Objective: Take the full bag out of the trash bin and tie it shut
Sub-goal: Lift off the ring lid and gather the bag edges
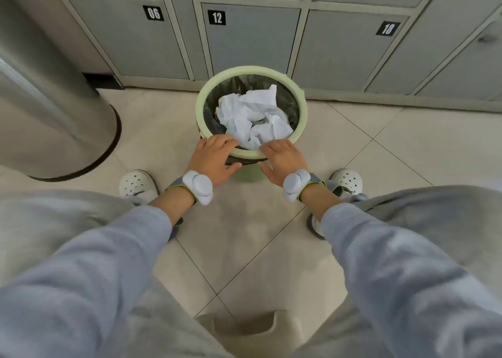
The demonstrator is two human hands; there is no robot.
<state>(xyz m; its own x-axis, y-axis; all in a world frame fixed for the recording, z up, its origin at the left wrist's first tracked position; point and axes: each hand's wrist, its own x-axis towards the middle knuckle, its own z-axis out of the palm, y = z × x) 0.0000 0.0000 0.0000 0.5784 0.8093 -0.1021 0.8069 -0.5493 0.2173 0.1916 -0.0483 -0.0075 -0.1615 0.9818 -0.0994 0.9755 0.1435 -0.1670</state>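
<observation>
A pale green round trash bin (301, 104) stands on the tiled floor against the lockers. A black bag (288, 99) lines it, and crumpled white paper (252, 115) fills the bag. My left hand (214, 159) lies with straight fingers on the bin's near rim, thumb out to the right. My right hand (284, 162) lies the same way on the near rim beside it, fingertips at the rim's inner edge. Neither hand grips anything. Both wrists wear white tracker pods.
Grey numbered lockers (250, 39) rise right behind the bin. A wide metal cylinder (46, 107) stands at the left. My two white clogs (138, 183) flank the bin's base. A beige stool seat (244, 327) shows between my knees at the bottom.
</observation>
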